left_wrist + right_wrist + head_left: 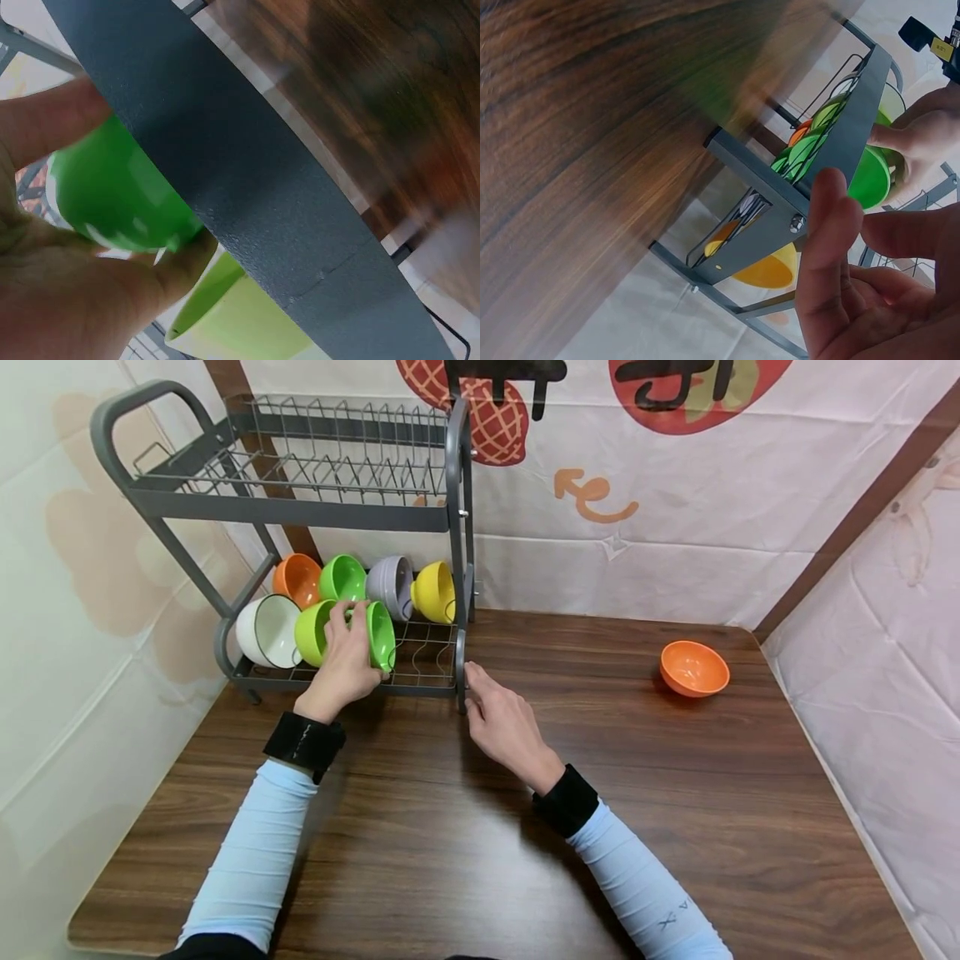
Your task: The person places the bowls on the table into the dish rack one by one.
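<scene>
On the lower tier of a dark grey two-tier dish rack [292, 510], my left hand [345, 656] grips a bright green bowl [382, 637] that stands on its side. In the left wrist view, thumb and fingers lie on either side of this green bowl [112, 195], behind the rack's front bar [217, 157]. A yellow-green bowl [309, 635] is directly left of the hand, and a white bowl [273, 631] with a dark rim is beyond it. At the rack's front right upright, my right hand [506, 718] holds the frame between thumb and curled fingers.
Behind stand an orange bowl [298, 578], a green bowl [343, 578], a grey-purple bowl [390, 587] and a yellow bowl [435, 592]. Another orange bowl [694, 669] sits upright on the wooden table [675, 793] at right. Printed cloth [555, 568] hangs behind.
</scene>
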`<act>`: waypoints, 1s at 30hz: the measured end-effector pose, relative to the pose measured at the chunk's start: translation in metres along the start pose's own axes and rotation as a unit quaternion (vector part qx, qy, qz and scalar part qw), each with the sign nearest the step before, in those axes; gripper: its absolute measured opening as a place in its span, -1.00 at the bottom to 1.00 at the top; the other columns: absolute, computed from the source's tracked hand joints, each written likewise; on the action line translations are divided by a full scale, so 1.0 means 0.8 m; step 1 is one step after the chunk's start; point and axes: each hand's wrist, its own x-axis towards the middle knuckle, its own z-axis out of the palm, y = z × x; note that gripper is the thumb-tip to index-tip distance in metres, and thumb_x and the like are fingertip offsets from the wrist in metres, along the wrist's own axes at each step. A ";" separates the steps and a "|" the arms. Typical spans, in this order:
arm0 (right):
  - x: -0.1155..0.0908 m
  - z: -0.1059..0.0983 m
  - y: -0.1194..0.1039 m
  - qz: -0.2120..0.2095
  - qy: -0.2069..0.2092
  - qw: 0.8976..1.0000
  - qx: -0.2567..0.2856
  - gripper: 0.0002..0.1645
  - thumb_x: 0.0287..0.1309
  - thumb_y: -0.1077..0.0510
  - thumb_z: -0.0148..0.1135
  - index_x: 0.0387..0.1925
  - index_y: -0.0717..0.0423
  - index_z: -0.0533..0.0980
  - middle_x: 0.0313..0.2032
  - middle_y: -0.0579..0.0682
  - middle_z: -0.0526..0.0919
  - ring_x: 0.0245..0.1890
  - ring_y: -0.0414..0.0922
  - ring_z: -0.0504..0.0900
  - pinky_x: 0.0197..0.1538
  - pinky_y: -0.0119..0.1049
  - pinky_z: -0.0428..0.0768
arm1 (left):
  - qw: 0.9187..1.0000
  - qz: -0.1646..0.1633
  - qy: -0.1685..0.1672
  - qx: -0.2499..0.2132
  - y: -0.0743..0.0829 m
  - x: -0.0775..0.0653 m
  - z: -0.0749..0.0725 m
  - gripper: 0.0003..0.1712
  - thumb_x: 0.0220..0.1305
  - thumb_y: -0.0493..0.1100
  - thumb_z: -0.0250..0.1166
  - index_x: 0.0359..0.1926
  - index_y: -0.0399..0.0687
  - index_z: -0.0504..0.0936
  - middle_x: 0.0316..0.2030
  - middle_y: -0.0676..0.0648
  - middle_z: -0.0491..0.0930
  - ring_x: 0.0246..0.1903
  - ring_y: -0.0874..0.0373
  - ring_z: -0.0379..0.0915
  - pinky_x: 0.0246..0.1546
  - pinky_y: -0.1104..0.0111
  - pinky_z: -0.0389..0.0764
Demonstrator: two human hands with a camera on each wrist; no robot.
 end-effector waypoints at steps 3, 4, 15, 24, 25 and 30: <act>0.000 0.000 -0.001 0.002 -0.005 1.000 0.002 -0.32 0.53 0.24 0.14 0.58 0.14 0.28 0.51 0.11 0.37 -0.75 -0.18 0.18 -0.61 -0.35 0.09 | 1.000 -0.020 -0.009 -0.009 -0.002 -0.002 -0.001 0.36 -0.14 -0.51 0.60 0.60 -0.30 -0.04 0.47 -0.45 -0.23 0.37 -0.50 -0.09 0.34 -0.31 0.25; 0.000 0.000 -0.001 0.003 -0.007 1.000 0.000 -0.32 0.53 0.24 0.14 0.58 0.14 0.28 0.51 0.11 0.37 -0.75 -0.17 0.18 -0.61 -0.34 0.09 | 1.000 -0.025 -0.012 -0.009 -0.003 -0.002 -0.001 0.36 -0.13 -0.50 0.60 0.61 -0.29 -0.05 0.46 -0.45 -0.23 0.37 -0.51 -0.08 0.32 -0.31 0.26; -0.001 -0.002 0.000 0.010 -0.014 1.000 -0.002 -0.34 0.53 0.23 0.14 0.57 0.14 0.31 0.50 0.13 0.38 -0.74 -0.18 0.18 -0.64 -0.35 0.10 | 0.999 -0.034 -0.035 0.002 -0.001 0.000 0.000 0.38 -0.07 -0.48 0.57 0.62 -0.34 -0.17 0.50 -0.53 -0.18 0.40 -0.56 0.02 0.39 -0.29 0.22; -0.006 -0.013 0.012 0.008 -0.001 1.000 -0.019 -0.53 0.54 0.21 0.15 0.39 0.14 0.54 0.32 0.13 0.60 -0.63 -0.19 0.49 -0.59 -0.35 0.32 | 1.000 0.009 0.023 0.000 0.021 -0.002 0.001 0.32 0.24 -0.14 0.57 0.67 -0.28 -0.20 0.59 -0.46 -0.27 0.56 -0.43 -0.28 0.51 -0.23 -0.03; -0.009 -0.015 0.015 0.003 0.007 1.000 -0.025 -0.58 0.53 0.21 0.17 0.32 0.14 0.60 0.23 0.11 0.68 -0.58 -0.19 0.56 -0.55 -0.34 0.40 | 0.998 0.029 0.059 0.000 0.027 -0.004 0.003 0.21 0.27 -0.13 0.56 0.66 -0.28 -0.06 0.57 -0.45 -0.17 0.54 -0.42 -0.18 0.50 -0.22 0.06; -0.020 -0.026 0.034 -0.026 0.049 0.997 -0.057 -0.78 0.51 0.20 0.24 -0.01 0.13 0.76 -0.21 0.01 0.82 -0.38 -0.16 0.74 -0.33 -0.21 0.68 | 0.965 0.153 0.213 -0.028 0.072 -0.022 0.014 -0.50 0.36 -0.20 0.48 0.22 -0.35 0.60 0.06 -0.33 0.54 -0.06 -0.19 0.51 -0.07 0.04 0.58</act>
